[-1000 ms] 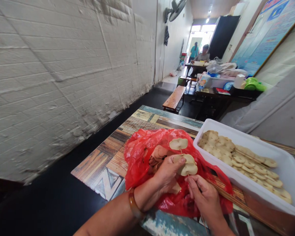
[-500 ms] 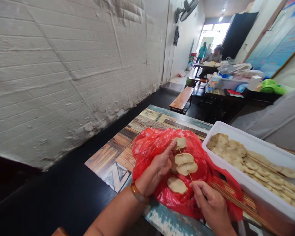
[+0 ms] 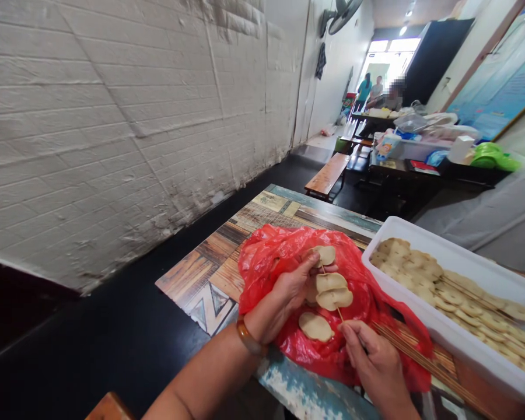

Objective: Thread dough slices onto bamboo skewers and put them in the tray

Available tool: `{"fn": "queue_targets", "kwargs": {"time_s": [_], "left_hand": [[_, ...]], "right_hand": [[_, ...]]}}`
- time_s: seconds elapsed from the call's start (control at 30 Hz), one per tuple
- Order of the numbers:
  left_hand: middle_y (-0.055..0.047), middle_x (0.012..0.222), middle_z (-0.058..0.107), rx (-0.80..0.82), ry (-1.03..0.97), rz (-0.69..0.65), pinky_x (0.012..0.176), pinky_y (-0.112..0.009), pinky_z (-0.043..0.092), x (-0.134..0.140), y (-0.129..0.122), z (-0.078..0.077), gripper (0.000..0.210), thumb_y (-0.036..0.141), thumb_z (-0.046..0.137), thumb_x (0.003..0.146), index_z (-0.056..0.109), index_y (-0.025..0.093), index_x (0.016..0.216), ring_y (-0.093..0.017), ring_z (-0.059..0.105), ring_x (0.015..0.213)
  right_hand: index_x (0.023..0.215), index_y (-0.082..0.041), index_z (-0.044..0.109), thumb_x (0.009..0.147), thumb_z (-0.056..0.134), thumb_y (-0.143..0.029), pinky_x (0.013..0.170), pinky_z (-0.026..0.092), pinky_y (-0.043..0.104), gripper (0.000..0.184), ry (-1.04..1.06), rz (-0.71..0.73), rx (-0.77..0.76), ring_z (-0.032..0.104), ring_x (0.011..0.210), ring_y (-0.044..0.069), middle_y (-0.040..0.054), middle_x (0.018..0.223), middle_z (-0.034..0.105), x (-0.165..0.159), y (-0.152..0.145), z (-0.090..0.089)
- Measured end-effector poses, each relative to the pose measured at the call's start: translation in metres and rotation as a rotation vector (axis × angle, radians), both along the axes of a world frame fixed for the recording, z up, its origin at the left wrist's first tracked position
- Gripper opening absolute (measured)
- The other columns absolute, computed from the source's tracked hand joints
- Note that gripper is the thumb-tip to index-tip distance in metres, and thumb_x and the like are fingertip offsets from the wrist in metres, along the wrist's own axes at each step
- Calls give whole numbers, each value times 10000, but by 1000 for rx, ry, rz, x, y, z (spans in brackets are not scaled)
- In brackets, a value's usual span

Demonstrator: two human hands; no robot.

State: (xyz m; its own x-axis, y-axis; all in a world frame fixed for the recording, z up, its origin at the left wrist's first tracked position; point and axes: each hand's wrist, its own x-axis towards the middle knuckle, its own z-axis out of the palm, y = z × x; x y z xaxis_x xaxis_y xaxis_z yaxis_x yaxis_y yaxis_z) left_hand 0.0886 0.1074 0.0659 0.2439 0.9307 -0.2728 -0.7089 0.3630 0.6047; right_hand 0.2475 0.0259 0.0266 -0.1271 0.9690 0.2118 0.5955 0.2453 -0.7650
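Note:
My right hand [image 3: 374, 356] pinches the lower end of a thin wooden skewer [image 3: 340, 315]. Two pale, flat, wavy-edged food slices [image 3: 333, 290] are threaded on it. At the skewer's upper end, my left hand [image 3: 295, 287] is closed on another pale slice [image 3: 325, 255], thumb on its near side. Part of one more slice shows under the left palm; whether it is held there I cannot tell. A loose oval slice [image 3: 315, 326] lies below on a crumpled red plastic bag [image 3: 266, 256].
A white plastic tub [image 3: 446, 245] at the right holds many skewered slices. Beside it lies a bundle of bare skewers [image 3: 420, 356] on the wood-patterned table [image 3: 214, 256]. Beyond are a bench [image 3: 328, 175], a cluttered table and people at the back.
My left fingers have shifted slightly around the top slice, with fingertips now showing behind the skewer. The right hand keeps its pinch. The view has turned a little left.

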Motion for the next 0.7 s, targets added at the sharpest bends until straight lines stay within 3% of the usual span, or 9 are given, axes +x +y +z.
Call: {"fn": "queue_targets", "kwargs": {"time_s": [0.17, 0.33, 0.7], "left_hand": [[-99, 722, 674, -56, 73, 42, 696, -352, 527, 3, -3, 6, 300, 375, 600, 779, 635, 102, 897, -230, 654, 742], [-84, 726, 663, -23, 52, 80, 742, -356, 525, 5, -4, 1, 294, 388, 646, 746, 635, 118, 861, -218, 647, 747], [-33, 671, 628, 2, 67, 117, 665, -308, 536, 7, -8, 7, 231, 312, 714, 675, 590, 158, 794, -185, 631, 677]], "right_hand": [[693, -218, 610, 909, 402, -461, 523, 405, 220, 386, 10, -6, -16, 508, 451, 123, -42, 501, 539, 0, 0, 0], [671, -217, 599, 904, 410, -442, 519, 398, 224, 375, 13, -27, 16, 504, 440, 123, -44, 489, 531, -2, 0, -1], [678, -216, 590, 910, 408, -432, 514, 391, 216, 366, 15, 6, -25, 508, 456, 122, -40, 500, 532, 3, 3, -5]]}}
